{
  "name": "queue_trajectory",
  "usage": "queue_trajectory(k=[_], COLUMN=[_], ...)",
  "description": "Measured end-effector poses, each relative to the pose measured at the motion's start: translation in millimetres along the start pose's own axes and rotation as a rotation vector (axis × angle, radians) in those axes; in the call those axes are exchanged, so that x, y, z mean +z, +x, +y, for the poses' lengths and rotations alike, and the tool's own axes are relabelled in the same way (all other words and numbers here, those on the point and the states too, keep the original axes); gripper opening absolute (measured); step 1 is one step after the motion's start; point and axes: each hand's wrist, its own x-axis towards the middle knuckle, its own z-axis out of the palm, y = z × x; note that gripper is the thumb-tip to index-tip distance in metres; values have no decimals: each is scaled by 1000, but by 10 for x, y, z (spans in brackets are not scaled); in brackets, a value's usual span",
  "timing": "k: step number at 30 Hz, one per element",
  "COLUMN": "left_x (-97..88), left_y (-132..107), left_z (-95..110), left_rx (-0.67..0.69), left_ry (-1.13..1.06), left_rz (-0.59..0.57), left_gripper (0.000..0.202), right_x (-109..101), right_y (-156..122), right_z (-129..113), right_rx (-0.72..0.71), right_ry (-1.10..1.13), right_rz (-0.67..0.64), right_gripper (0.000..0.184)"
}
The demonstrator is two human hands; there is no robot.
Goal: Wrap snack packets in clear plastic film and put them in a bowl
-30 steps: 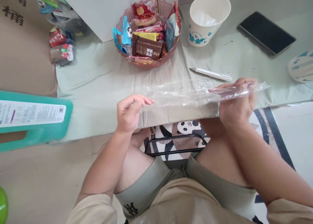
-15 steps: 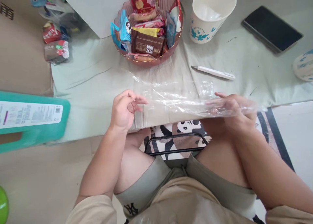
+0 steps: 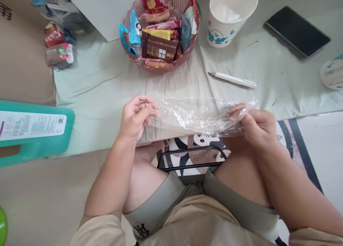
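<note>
A thin, crinkled clear plastic bag (image 3: 184,112) stretches between my two hands above the front edge of the cloth-covered table. My left hand (image 3: 136,117) pinches its left end between thumb and fingers. At the other end, my right hand (image 3: 259,126) is closed on the bunched plastic, and some of its fingertips show beside or through the film. Beyond the bag lies a white pen (image 3: 235,80) with a grey tip. Further back stands a pink ribbed bowl (image 3: 171,66) filled with wrapped snacks.
A paper cup (image 3: 227,24) with blue leaves holds something whitish. Right of it lies a black phone (image 3: 297,31); another cup (image 3: 333,72) sits at the right edge. To the left are wrapped snacks (image 3: 60,54), a cardboard box (image 3: 24,60) and a teal container (image 3: 48,142).
My right hand has shifted slightly left and turned, closing more tightly on the plastic. The bag now hangs more spread out and lower between my hands. The left hand stays nearly in place.
</note>
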Motion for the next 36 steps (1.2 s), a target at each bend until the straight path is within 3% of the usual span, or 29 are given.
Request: queue_trajectory(k=[3, 5, 10, 12, 14, 22, 25, 28, 30, 33, 36], left_x=[-21, -17, 12, 10, 7, 3, -36, -52, -31, 33, 77], left_y=[35, 44, 78, 102, 115, 96, 102, 108, 108, 97, 75], left_z=[3, -4, -66, -93, -110, -137, -178, -212, -212, -174, -113], left_rx=[-45, -16, 60, 61, 66, 158, 224, 390, 471, 456, 400], left_ry=[2, 65, 139, 193, 279, 662, 732, 829, 887, 951, 987], left_rz=[-146, -172, 47, 114, 151, 203, 176, 115, 44, -75, -155], left_gripper=[43, 34, 22, 19, 18, 16, 11, 51, 61, 47, 17], right_x=[-8, -11, 7, 22, 35, 37, 32, 32, 42, 84, 138], right_y=[24, 39, 13, -5, -13, 55, 77, 95, 109, 137, 156], right_z=[-30, -44, -17, -4, -4, 50, 123, 166, 162, 132, 115], right_rx=[-16, -28, 127, 204, 236, 239, 216, 164, 112, 64, 67], right_ry=[-51, -96, -203, -194, -194, -325, -367, -452, -496, -533, -641], right_rz=[-40, -47, 47, 94, 119, 251, 262, 271, 264, 214, 166], right_gripper=[42, 40, 12, 34, 44, 41, 44, 56, 60, 63, 65])
